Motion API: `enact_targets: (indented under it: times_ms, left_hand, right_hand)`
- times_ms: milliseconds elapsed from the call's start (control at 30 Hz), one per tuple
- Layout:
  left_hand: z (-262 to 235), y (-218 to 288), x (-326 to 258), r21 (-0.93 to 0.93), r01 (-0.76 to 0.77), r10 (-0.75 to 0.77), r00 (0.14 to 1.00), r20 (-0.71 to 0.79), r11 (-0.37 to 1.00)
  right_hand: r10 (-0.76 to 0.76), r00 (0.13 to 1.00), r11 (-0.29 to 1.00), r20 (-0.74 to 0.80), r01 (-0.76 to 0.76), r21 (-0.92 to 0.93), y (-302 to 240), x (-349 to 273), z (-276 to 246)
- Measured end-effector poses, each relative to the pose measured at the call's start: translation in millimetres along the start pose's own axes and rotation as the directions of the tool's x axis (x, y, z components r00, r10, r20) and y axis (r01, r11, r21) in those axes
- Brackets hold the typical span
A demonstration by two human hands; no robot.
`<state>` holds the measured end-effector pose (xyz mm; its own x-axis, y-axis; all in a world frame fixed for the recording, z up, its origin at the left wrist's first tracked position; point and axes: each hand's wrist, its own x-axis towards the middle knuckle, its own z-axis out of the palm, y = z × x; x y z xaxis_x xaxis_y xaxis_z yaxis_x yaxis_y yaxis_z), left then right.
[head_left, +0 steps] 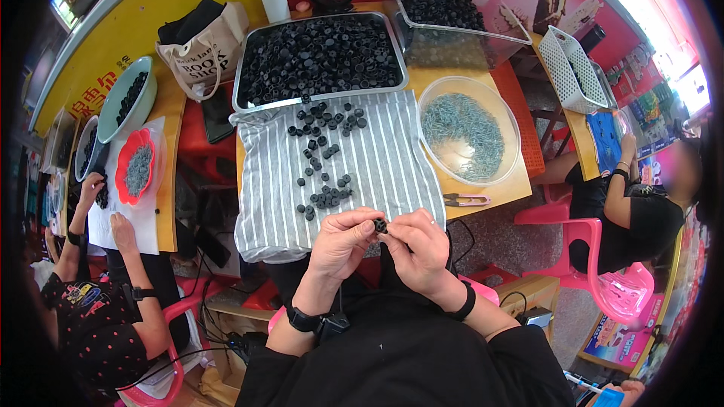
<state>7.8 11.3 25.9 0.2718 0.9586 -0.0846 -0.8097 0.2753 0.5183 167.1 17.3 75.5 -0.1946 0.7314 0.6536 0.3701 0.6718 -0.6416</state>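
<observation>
Fingers of both hands meet at one small black part: the left hand pinches it between thumb and forefinger from its left, and the right hand pinches it with thumb and fingertips from its right. Whether anything sits inside the part is too small to tell.

From here, a slip seems the likeliest trouble: so little of the part is gripped that uneven pressure from the two sides could make it spring loose. It might roll in among the loose black pieces just beyond the left fingertips, hard to pick out again, or drop to the lap beneath. A careless outward sweep of the right hand could knock the pink-handled snips.

Left of the fingers, the striped cloth droops at its near corner; a forearm catching that edge could drag the pieces along. Straight ahead, past the pieces, the rim of the metal tray would stop a low reach. Ahead and slightly right, flat cloth offers the easiest room. Farther right, the clear bowl of fine metal pieces bounds that room, with the snips nearer the fingers, close to the table edge.
</observation>
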Motion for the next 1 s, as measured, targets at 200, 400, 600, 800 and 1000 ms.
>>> enact_targets:
  times_ms: [200,400,600,800,1000]
  left_hand:
    - [3.2,-0.5,-0.8,0.019,-0.025,0.025,1.000,-0.001,0.999]
    - [5.4,-1.2,-2.3,0.053,-0.059,0.059,0.998,0.003,0.997]
    - [5.6,-2.4,-4.0,0.066,-0.087,0.087,0.996,0.001,0.994]
    - [6.8,-1.8,-4.6,0.143,-0.159,0.156,0.987,0.033,0.977]
    - [9.4,2.4,-3.1,0.225,-0.223,0.199,0.972,0.124,0.948]
  right_hand:
    - [-0.069,0.998,0.997,0.007,0.069,-0.031,1.6,-0.1,0.6]
    - [-0.094,0.996,0.995,0.008,0.095,-0.043,1.2,-0.4,1.2]
    - [-0.107,0.994,0.993,0.020,0.108,-0.053,0.6,-0.4,3.4]
    - [-0.125,0.992,0.990,0.029,0.126,-0.060,0.3,0.4,3.2]
    - [-0.144,0.989,0.989,0.020,0.145,-0.026,0.3,-1.0,2.5]
